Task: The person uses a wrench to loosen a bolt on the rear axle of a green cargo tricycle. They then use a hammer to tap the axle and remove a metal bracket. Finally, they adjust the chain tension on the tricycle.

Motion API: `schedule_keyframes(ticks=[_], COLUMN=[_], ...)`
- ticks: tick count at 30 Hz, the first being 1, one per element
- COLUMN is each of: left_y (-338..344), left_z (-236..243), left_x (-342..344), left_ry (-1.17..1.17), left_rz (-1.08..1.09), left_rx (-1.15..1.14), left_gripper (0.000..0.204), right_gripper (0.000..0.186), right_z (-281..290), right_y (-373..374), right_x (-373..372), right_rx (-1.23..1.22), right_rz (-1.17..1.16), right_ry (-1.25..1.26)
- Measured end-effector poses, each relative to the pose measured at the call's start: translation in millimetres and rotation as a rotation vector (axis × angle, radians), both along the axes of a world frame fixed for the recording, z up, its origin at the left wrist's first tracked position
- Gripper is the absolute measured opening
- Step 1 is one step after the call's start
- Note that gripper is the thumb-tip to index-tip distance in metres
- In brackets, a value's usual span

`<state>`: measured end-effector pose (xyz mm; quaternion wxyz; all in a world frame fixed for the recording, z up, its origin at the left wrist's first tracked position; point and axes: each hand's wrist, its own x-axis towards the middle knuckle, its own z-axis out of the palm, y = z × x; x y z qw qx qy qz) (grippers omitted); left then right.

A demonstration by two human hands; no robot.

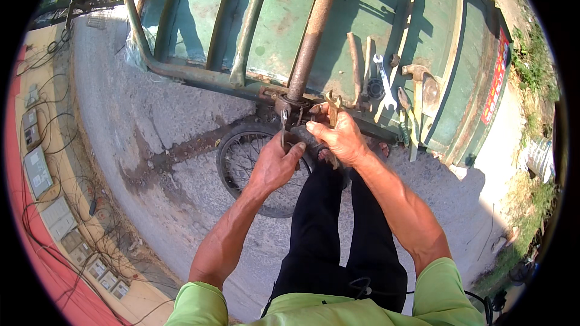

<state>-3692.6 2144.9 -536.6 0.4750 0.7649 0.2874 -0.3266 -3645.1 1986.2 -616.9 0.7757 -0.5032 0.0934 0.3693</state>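
My left hand [275, 163] is closed round a steel wrench [284, 121], whose upper end is at the collar [283, 105] at the bottom of a rusty steel tube [314, 30]. Just right of it, my right hand [341, 136] grips a brassy open-ended wrench [332, 104] beside the same joint. A spoked wheel [238, 175] lies below, behind my left hand and legs. On the green metal bed [272, 42] to the right are a silver wrench [383, 81], pliers [408, 115], a hammer [429, 90] and a wooden-looking rod [354, 60].
The green bed has cross ribs and a bent tube rail [175, 66]. Concrete ground [151, 121] lies around my feet. At the left is a wall with meter boxes [37, 169] and tangled cables. Grass [531, 66] edges the right side.
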Motion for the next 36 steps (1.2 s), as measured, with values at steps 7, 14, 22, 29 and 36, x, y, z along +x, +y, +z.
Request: schedule_keyframes(ticks=[7, 14, 22, 29, 36], left_y=[-1, 1, 1, -1, -1], left_z=[7, 1, 3, -5, 0], left_x=[3, 0, 1, -5, -3], left_ry=[-0.001, -0.022, -0.022, -0.064, 0.005], left_rz=[0.001, -0.028, -0.019, 0.000, 0.024], left_rx=[-0.022, 0.015, -0.012, -0.003, -0.009], left_gripper=[0.030, 0.029, 0.027, 0.026, 0.026], right_gripper=[0.028, 0.023, 0.027, 0.023, 0.021], right_z=[5, -5, 9, 1, -6], right_y=[-6, 0, -7, -6, -15], right_x=[6, -3, 0, -4, -3], right_rx=[0.014, -0.032, 0.037, -0.045, 0.030], right_rz=[0.085, -0.045, -0.014, -0.011, -0.049], right_ry=[0.361, -0.052, 0.284, 0.070, 0.145])
